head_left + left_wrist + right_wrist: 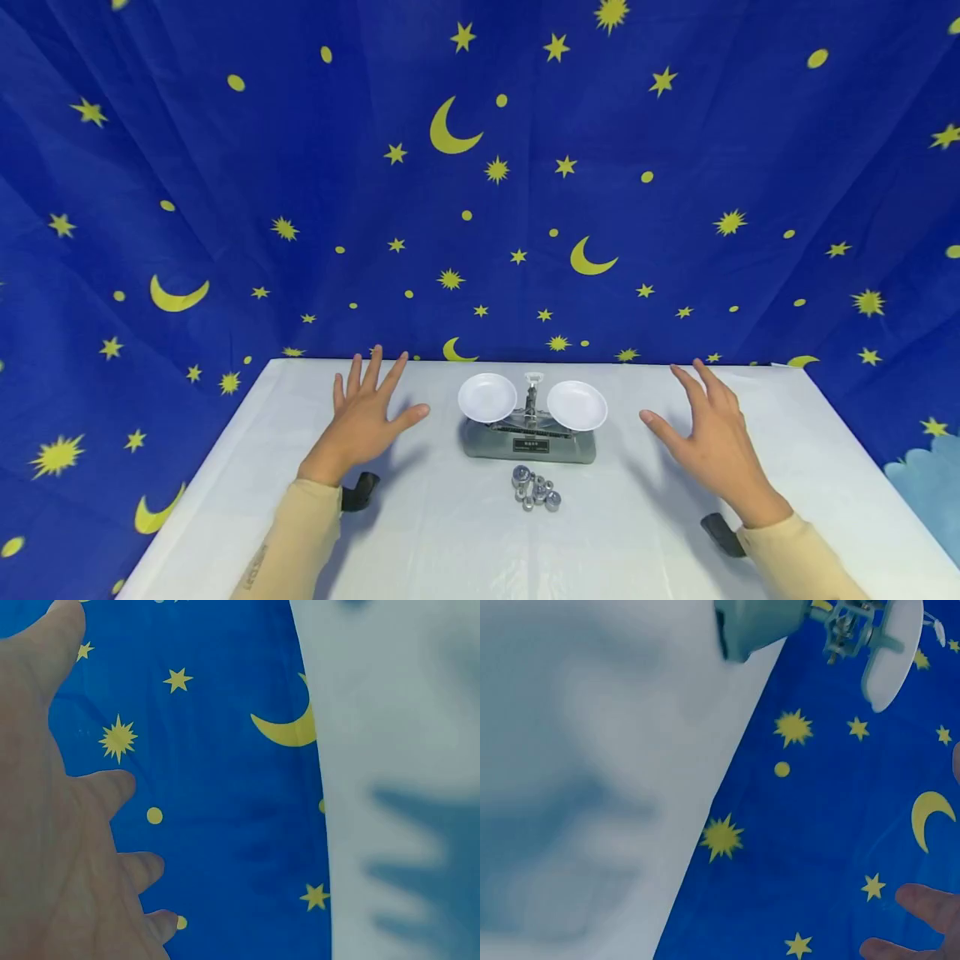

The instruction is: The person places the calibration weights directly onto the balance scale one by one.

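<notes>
A balance scale (528, 447) with a grey base stands toward the back of the table. Its two white pans are the left pan (487, 398) and the right pan (577, 407). In front of it lies a cluster of small metal weights (539, 493), several in number. My left hand (362, 427) hovers left of the scale, fingers spread, touching nothing. On the other side my right hand (715, 442) is held above the table with its fingers extended and nothing in it. The right wrist view catches part of the scale's base (761, 626) and one pan (894, 656).
White sheeting covers the table (442, 542). Behind it hangs a blue curtain (360, 200) with yellow stars and moons. Dark wrist mounts show below each hand, the left mount (362, 492) and the right mount (722, 534). A light-blue shape (930, 483) is at the far right.
</notes>
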`<state>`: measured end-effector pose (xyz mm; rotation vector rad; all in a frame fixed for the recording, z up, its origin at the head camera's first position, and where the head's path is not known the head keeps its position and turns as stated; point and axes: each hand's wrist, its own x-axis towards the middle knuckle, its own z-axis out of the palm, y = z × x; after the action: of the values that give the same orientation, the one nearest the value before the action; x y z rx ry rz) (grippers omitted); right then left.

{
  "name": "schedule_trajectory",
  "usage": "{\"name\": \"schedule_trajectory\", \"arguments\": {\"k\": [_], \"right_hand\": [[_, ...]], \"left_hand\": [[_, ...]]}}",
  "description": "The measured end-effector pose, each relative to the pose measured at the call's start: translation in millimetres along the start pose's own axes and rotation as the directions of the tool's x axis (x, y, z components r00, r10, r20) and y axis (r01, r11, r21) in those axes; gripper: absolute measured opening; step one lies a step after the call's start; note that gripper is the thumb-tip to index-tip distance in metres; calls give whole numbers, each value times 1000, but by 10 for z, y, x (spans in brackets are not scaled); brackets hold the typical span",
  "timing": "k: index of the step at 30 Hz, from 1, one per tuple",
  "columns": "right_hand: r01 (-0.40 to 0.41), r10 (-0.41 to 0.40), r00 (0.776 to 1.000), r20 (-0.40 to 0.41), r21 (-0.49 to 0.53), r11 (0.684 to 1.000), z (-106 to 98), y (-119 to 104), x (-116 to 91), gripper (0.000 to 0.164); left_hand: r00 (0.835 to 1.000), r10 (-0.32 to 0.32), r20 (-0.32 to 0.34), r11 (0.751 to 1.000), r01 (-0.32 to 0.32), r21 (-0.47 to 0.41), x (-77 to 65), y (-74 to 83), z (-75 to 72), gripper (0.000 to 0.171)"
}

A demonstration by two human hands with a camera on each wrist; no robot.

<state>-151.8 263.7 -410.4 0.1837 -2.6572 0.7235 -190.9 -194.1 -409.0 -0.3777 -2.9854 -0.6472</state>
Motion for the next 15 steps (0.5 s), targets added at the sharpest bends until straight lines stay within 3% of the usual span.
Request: {"name": "schedule_trajectory", "arguments": {"k": [15], "right_hand": [[4,5,998,-66,131,991,169,-334,-125,72]], "left_hand": [[1000,-2,9,986,3,-168,-29,155,252,85]]}}
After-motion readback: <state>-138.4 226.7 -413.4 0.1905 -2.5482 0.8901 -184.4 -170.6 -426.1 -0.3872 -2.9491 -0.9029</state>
